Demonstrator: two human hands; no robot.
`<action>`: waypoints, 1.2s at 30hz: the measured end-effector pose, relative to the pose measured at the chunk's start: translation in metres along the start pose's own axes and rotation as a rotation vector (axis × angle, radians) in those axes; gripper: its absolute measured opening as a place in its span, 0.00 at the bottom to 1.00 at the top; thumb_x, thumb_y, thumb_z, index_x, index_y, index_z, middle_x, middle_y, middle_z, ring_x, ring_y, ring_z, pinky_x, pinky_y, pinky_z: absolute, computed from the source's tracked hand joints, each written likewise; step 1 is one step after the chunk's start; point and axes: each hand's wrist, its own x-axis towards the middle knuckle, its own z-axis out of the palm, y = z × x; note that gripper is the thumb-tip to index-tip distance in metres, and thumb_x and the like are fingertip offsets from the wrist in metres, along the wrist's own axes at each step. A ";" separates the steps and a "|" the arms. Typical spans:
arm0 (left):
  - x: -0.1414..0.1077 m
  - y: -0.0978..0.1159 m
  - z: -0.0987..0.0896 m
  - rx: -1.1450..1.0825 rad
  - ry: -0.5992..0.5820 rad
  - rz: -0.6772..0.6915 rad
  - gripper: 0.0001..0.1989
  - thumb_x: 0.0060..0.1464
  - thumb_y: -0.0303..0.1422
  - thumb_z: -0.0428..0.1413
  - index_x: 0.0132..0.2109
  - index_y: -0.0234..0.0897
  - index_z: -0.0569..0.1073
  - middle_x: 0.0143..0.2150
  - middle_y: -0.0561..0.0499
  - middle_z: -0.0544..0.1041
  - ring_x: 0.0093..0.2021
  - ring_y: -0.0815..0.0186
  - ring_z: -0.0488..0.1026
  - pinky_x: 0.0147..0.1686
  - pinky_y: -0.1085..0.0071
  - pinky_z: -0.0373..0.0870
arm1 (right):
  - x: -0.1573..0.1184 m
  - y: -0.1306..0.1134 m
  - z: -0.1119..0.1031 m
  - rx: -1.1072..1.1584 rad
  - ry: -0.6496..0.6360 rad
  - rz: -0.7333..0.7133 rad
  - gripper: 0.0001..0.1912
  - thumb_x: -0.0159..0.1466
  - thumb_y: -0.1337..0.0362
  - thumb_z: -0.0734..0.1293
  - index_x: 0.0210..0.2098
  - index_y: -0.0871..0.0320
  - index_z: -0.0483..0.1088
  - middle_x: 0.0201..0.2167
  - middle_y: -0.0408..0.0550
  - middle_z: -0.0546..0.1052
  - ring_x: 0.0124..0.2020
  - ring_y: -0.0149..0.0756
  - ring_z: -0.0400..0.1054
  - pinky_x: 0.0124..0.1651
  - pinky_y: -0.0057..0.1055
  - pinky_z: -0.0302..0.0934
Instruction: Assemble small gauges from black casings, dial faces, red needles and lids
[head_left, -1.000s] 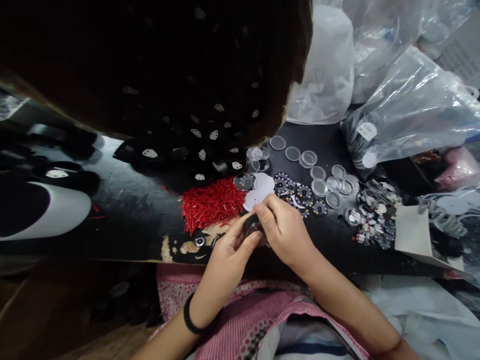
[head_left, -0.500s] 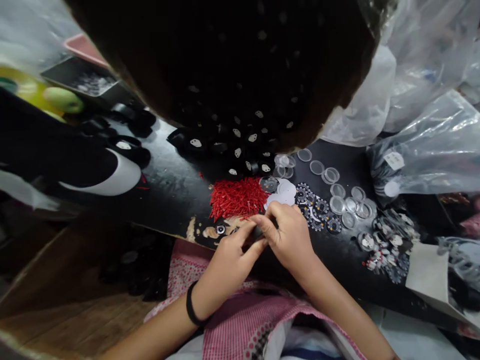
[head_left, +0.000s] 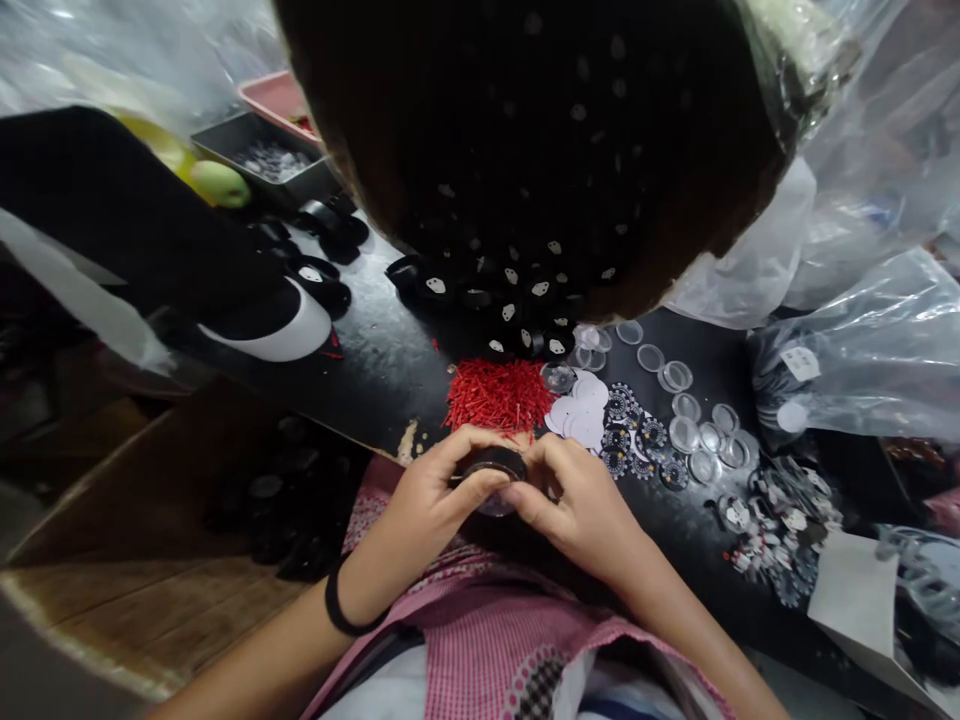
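Close to the table's front edge, a black round case (head_left: 496,459) is held between both hands, tilted on its side. A clear round piece (head_left: 495,506) shows at its lower side. My left hand (head_left: 439,490) is closed round the case's left side, thumb across the front. My right hand (head_left: 576,492) grips the right side, its thumb pressed at the lower rim. Just beyond the hands lies a pile of small red sticks (head_left: 499,395). White discs (head_left: 581,408) and black printed dials (head_left: 616,438) are spread beyond my right hand.
Clear round covers (head_left: 684,433) lie to the right, near a heap of small mixed parts (head_left: 784,525). A large dark container (head_left: 540,120) looms at the back, black cases spilling from its mouth. A cardboard box (head_left: 112,590) stands below left; a grey tray (head_left: 232,145) sits back left.
The view has shifted, so the table appears further right and lower. The hands have spread slightly apart, and the black case, mostly hidden before, now shows between them.
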 end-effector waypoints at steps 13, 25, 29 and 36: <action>0.007 -0.008 0.010 -0.090 0.201 -0.159 0.25 0.66 0.50 0.41 0.26 0.41 0.64 0.24 0.55 0.65 0.26 0.66 0.65 0.31 0.70 0.66 | 0.006 -0.020 0.021 0.060 -0.164 0.091 0.19 0.61 0.58 0.68 0.22 0.56 0.55 0.21 0.37 0.62 0.24 0.28 0.55 0.30 0.28 0.44; 0.003 0.013 0.008 0.045 0.264 0.089 0.20 0.67 0.39 0.44 0.26 0.41 0.65 0.26 0.54 0.67 0.28 0.67 0.65 0.33 0.70 0.64 | 0.002 -0.022 0.032 0.007 -0.001 -0.064 0.17 0.63 0.55 0.61 0.22 0.55 0.54 0.20 0.40 0.63 0.24 0.31 0.54 0.35 0.31 0.50; -0.003 0.008 -0.008 0.153 0.225 0.095 0.19 0.66 0.36 0.44 0.27 0.40 0.66 0.26 0.54 0.69 0.28 0.67 0.67 0.33 0.71 0.65 | 0.002 -0.026 0.032 0.038 -0.064 -0.031 0.18 0.65 0.54 0.62 0.24 0.56 0.59 0.23 0.41 0.68 0.26 0.31 0.58 0.34 0.30 0.50; -0.046 -0.057 -0.112 0.695 0.476 -0.140 0.14 0.57 0.45 0.53 0.33 0.43 0.78 0.35 0.51 0.80 0.40 0.56 0.76 0.44 0.64 0.69 | 0.012 -0.009 0.012 0.179 -0.196 0.170 0.11 0.69 0.59 0.63 0.32 0.57 0.69 0.31 0.42 0.76 0.32 0.32 0.67 0.35 0.28 0.54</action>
